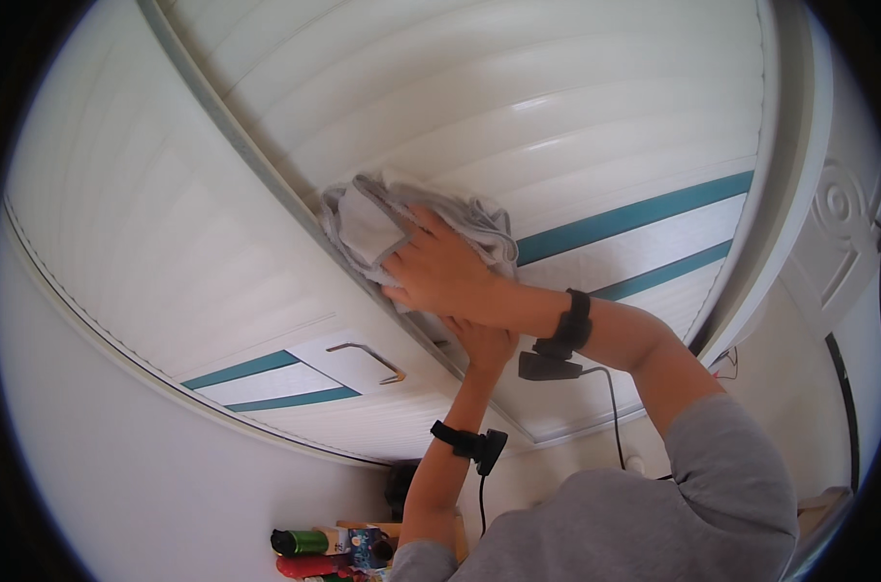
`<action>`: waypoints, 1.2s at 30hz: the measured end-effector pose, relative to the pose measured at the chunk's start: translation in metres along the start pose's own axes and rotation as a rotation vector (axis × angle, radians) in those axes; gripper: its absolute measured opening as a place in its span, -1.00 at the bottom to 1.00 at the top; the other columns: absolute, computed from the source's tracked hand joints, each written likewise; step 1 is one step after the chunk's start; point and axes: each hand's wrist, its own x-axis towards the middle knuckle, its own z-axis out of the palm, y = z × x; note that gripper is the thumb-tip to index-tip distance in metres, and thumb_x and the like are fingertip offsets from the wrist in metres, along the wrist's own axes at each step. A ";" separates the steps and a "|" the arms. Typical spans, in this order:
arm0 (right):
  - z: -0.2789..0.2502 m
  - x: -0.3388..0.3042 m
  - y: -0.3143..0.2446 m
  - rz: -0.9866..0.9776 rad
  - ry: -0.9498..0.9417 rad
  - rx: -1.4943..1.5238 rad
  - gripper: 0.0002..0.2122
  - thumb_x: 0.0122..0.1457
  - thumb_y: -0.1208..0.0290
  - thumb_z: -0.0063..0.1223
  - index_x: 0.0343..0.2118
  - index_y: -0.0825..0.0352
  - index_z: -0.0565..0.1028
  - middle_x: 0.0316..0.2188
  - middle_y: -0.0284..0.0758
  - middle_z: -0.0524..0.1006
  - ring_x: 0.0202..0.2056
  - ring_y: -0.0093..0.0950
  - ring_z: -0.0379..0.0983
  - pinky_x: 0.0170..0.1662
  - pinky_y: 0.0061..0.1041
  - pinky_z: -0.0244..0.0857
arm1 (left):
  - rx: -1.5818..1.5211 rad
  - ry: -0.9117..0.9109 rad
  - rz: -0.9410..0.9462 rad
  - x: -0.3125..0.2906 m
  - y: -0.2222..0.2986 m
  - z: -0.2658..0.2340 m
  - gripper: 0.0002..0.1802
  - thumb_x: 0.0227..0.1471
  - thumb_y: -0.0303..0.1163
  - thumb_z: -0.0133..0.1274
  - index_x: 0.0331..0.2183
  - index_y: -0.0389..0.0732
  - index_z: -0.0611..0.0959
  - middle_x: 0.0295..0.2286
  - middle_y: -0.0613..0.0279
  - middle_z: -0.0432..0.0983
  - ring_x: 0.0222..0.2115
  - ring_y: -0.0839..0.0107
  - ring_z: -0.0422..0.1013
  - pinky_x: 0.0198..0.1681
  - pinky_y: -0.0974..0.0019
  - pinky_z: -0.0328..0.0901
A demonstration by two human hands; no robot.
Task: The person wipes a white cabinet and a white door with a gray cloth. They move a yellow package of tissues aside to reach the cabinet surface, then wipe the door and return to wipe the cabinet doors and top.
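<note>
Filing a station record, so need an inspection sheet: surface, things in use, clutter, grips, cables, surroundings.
Surface: white ribbed door with teal stripes.
Things in use: rumpled grey-white cloth, against the door.
Clutter: green container above red container, lower left.
Grips: right grip on the cloth; left grip just below, partly hidden, contact unclear.
Cables: black right wrist cable; black left wrist cable.
Surroundings: metal handle on the neighbouring panel; carved white panel, far right.
</note>
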 end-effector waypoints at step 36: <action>-0.067 0.005 0.053 0.063 0.235 -0.297 -0.55 -0.15 0.27 0.06 -0.12 0.33 0.42 -0.18 -0.19 0.43 -0.05 -0.24 0.25 0.18 0.02 -0.22 | 0.057 0.254 0.004 0.007 0.015 0.013 -0.34 -0.11 -0.19 -0.03 0.03 -0.28 0.30 0.06 -0.29 0.05 0.09 -0.16 -0.02 0.10 -0.27 -0.17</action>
